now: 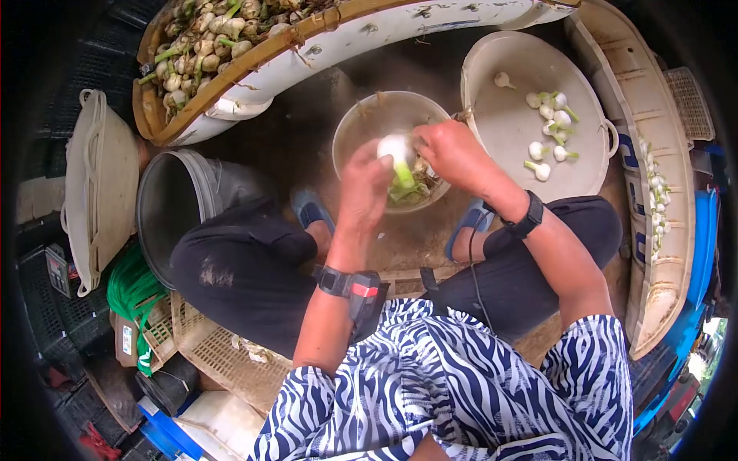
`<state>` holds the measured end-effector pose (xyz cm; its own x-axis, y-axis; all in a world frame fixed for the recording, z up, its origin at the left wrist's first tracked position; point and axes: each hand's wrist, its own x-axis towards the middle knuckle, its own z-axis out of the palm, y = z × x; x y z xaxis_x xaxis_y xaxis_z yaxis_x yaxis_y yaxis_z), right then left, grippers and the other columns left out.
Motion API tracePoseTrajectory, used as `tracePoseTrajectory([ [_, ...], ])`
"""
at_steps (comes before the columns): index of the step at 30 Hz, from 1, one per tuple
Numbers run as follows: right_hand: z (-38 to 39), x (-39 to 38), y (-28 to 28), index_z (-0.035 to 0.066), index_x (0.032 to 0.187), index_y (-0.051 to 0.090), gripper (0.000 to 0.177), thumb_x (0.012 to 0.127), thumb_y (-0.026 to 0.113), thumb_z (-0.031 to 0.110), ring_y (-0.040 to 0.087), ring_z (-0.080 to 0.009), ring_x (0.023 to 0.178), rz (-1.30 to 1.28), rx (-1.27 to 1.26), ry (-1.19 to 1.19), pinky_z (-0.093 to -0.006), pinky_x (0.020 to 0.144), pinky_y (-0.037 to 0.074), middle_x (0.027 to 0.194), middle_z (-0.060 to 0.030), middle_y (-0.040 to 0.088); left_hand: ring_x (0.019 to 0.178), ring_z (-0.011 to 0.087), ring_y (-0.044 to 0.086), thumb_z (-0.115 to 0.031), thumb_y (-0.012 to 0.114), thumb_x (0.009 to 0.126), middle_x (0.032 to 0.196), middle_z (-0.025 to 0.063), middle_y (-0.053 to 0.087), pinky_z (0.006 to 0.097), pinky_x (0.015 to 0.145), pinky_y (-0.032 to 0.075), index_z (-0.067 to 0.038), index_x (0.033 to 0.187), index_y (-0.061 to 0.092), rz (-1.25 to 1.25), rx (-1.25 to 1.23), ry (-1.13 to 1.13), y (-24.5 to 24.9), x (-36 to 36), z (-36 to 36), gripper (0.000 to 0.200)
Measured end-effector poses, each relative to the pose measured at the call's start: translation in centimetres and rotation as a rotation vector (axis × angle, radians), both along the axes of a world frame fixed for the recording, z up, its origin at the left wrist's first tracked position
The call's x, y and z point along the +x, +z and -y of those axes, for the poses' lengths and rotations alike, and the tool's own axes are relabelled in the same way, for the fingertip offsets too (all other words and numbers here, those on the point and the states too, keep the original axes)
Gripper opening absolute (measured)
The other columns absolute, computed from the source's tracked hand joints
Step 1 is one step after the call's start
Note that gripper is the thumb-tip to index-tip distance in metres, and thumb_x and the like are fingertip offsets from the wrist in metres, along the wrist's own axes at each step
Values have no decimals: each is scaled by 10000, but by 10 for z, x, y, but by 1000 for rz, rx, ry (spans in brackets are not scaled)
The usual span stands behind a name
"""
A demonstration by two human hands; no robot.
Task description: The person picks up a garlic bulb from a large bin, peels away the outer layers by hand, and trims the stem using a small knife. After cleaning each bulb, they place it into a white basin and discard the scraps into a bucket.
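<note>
Over a round pale tub (347, 127), my left hand (364, 178) is closed around a white garlic bulb (393, 147), its green stem pointing down. My right hand (452, 150) is just to the right of the bulb with fingers pinched together; what they hold, if anything, is too small to make out. Green and brown trimmings (410, 192) lie inside the tub, below the bulb. To the right, a larger beige tub (500, 127) holds several clean white garlic bulbs (540, 170) with short green stems.
A long trough (338, 38) at the upper left is heaped with unpeeled garlic (201, 58). On the left are a grey bucket (201, 184) lying on its side, a beige tub (96, 184) and green netting (134, 288). More white bulbs (659, 200) sit beyond the right-hand trough (653, 307).
</note>
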<state>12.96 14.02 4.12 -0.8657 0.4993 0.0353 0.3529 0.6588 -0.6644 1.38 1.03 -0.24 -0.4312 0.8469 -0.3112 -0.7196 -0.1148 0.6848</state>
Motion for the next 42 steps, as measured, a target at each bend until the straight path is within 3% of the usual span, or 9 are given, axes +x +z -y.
tracePoseTrajectory([
  [4,-4,-1,2,-30,777,618,180,785,585,147,578,-416,756,-34,-285,-106,-472,672,449,758,-243,594,986,193,599,-34,564,800,1085,107,613,319,903,470,44,1149,541,103,85,31,8,3,-1,359],
  [14,4,-6,-8,-22,744,601,182,749,594,160,554,-403,654,-70,-8,-157,-449,599,428,698,-247,568,1040,206,576,-88,580,834,1117,102,603,351,957,438,24,1171,533,63,117,42,0,7,-1,358],
  [16,5,-5,-19,-23,681,515,202,769,603,136,536,-235,489,-103,-69,-196,-371,496,399,565,-175,491,1074,213,558,-132,603,857,1142,86,595,371,970,433,6,1187,529,340,141,151,-7,5,-2,365],
  [22,7,-2,-21,-17,668,494,238,775,628,148,478,-135,523,66,-378,-156,-320,510,409,547,-88,494,1080,224,545,-146,576,890,1146,76,590,384,971,428,-35,1171,535,575,265,203,-26,-15,-4,306],
  [28,10,-13,-7,18,1108,583,321,794,641,54,435,-48,604,-428,-321,53,-230,541,398,665,18,516,976,188,584,-77,546,870,1095,81,593,310,841,483,-26,1207,510,109,-12,68,-14,6,-17,343],
  [31,-3,-3,-11,17,1104,579,267,846,606,75,435,-45,564,-350,-413,-95,-210,504,372,653,10,526,804,80,545,-70,534,860,941,-2,569,217,656,446,-8,1226,517,-416,-215,-35,7,22,-19,372],
  [33,-15,4,-2,27,1000,619,192,849,586,142,465,-69,500,-395,-916,-299,-206,453,341,665,-53,592,785,78,544,-65,546,846,937,4,578,216,648,443,-4,1231,518,-355,-187,-82,6,17,-18,391],
  [40,-61,39,14,56,942,565,146,886,591,188,397,-58,424,-673,-1050,-499,-189,376,271,588,-19,533,709,143,565,-70,527,810,918,60,618,277,642,475,-21,1153,591,-534,-257,-49,-35,-15,-16,353],
  [42,-74,54,27,62,917,560,138,883,594,191,385,-64,418,-658,-928,-573,-194,371,261,581,-23,525,763,239,613,-84,561,804,943,107,637,355,704,490,1,1074,625,-1308,-215,123,-44,-6,-23,291],
])
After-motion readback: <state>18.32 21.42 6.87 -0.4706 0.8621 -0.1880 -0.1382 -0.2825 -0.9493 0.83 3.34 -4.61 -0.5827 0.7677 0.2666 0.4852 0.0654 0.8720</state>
